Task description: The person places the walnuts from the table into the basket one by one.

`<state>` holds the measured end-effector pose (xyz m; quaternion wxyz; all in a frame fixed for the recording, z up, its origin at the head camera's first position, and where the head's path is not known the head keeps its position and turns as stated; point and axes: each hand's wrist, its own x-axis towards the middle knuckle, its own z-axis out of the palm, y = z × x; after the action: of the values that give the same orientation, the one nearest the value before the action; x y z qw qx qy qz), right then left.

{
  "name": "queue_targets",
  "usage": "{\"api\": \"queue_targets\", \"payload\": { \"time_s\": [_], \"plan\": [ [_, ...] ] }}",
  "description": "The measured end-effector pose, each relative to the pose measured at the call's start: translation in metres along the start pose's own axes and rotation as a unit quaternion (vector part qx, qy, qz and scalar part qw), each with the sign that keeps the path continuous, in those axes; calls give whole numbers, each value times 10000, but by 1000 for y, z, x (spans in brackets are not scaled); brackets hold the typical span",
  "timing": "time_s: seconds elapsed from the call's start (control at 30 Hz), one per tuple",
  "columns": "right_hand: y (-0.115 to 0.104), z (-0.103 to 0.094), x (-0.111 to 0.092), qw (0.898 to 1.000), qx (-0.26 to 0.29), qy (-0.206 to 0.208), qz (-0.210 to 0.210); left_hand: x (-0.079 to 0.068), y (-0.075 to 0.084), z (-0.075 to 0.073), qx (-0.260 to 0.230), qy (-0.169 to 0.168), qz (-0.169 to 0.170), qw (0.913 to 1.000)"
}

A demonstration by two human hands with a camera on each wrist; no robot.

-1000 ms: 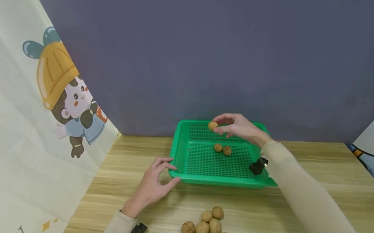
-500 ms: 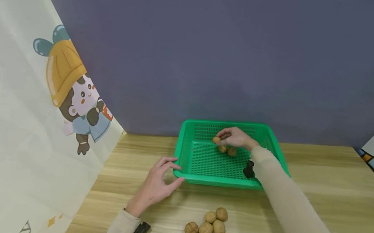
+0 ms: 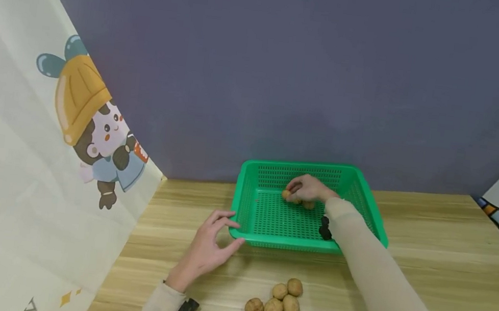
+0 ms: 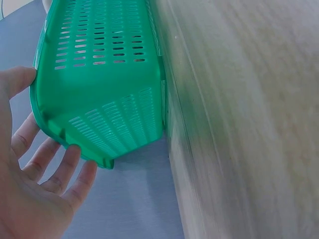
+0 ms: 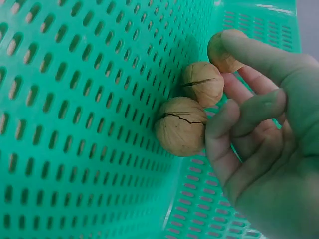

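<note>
Inside the green plastic basket (image 3: 286, 241), my right hand (image 3: 309, 188) pinches a walnut (image 5: 218, 54) between thumb and fingers, low near the basket floor. Beside it in the right wrist view lie two more walnuts (image 5: 182, 128), both with a dark split along the shell; my curled lower fingers are close to them. My left hand (image 3: 205, 249) rests at the basket's near left corner, its relaxed fingers and thumb spread on either side of the corner and touching the rim, as the left wrist view also shows. Several walnuts (image 3: 290, 307) lie together on the table in front of the basket.
The wooden table (image 3: 189, 195) runs back to a dark grey-blue wall (image 3: 287, 67), close behind the basket. On the left hangs a pale sheet with a cartoon figure (image 3: 100, 128). Each wrist wears a small black device (image 3: 187, 308).
My right hand has lowered with the walnut from above the basket's back part down beside the two walnuts inside. My left hand stays at the corner. The whole view shifted slightly.
</note>
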<state>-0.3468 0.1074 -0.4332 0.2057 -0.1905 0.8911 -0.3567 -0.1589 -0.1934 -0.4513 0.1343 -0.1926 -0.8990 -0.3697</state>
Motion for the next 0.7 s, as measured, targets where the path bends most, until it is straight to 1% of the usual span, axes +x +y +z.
{"api": "queue_targets", "payload": {
  "time_s": [0.2, 0.3, 0.53, 0.7],
  "plan": [
    [-2, 3, 3, 9998, -191, 13, 100, -2, -2, 1, -10, 34, -34, 10000],
    [-2, 4, 5, 9996, -235, 53, 141, -2, -1, 1, 17, 72, 14, 10000],
    [-1, 5, 5, 9992, -380, 82, 52, -2, -1, 0, 52, 77, 5, 10000],
    [1, 6, 5, 9995, -319, 41, 41, -1, -2, 1, 23, 45, 12, 10000]
  ]
}}
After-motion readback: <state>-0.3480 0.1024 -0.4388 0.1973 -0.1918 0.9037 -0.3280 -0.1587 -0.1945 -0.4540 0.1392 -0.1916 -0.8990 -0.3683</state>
